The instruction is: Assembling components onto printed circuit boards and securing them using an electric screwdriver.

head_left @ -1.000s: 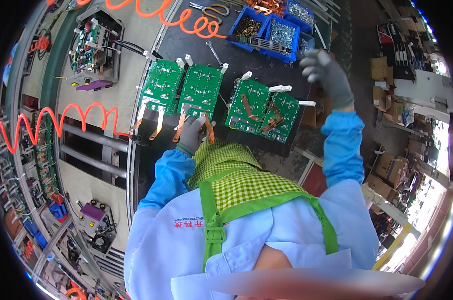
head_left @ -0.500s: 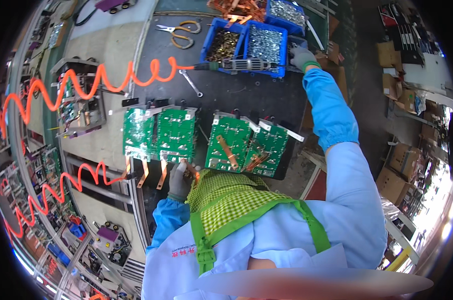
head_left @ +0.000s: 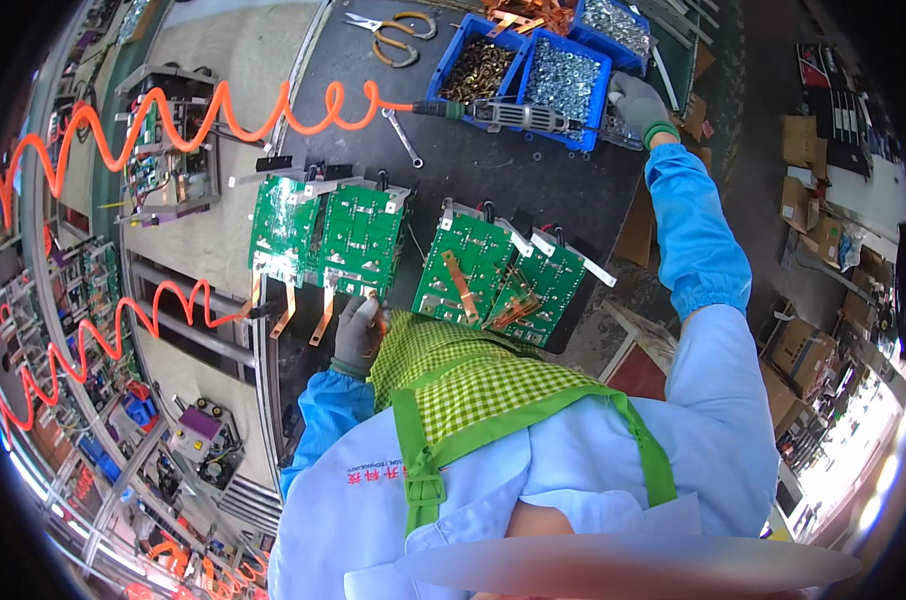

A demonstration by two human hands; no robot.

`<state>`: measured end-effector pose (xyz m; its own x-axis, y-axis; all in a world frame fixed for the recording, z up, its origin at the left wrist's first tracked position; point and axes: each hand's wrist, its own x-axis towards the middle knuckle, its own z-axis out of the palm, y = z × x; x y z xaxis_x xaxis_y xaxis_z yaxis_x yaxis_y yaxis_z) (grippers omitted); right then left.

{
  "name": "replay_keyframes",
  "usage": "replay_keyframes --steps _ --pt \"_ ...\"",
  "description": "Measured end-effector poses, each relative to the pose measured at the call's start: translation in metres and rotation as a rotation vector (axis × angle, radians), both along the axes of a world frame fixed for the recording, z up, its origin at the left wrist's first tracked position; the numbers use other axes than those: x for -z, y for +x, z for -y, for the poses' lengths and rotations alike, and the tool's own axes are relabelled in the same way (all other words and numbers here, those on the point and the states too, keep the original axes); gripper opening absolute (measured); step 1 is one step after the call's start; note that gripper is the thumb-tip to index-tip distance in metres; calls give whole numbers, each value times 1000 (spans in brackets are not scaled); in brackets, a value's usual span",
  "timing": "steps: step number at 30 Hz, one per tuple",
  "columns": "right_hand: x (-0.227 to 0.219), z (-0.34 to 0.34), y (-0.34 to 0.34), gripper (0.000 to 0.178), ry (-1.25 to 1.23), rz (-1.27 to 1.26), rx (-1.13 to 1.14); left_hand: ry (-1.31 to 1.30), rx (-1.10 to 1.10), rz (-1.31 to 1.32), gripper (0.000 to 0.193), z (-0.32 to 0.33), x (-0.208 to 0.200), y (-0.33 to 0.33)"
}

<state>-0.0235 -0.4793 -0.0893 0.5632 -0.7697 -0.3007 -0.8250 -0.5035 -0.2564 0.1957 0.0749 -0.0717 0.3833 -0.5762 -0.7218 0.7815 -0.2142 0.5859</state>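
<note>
Orange-handled scissors lie on the dark tabletop.

Green rectangular circuit board, second from left, lies on the dark tabletop; a bent, flat copper strip projects from its near edge. A small translucent plastic bin, partly hidden, stands farther right.

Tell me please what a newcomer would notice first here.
Probably the upper orange coiled hose, running across the upper left to a tool at the blue bins. Next come four green circuit boards, on the dark table near the picture's middle. The gloved left hand is near the left two boards' lower edges, the right hand by the bins.
</note>
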Motion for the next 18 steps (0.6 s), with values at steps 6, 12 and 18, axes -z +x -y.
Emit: replay_keyframes --steps 6,12,18 --pt "5 -25 46 34 32 -138 -257 137 102 92 14 9 -4 -3" --pt "9 -42 66 26 0 -318 -269 46 4 18 17 3 6 -6" --pt "3 -33 37 25 28 -13 -134 8 33 -17 23 2 -3 -1"
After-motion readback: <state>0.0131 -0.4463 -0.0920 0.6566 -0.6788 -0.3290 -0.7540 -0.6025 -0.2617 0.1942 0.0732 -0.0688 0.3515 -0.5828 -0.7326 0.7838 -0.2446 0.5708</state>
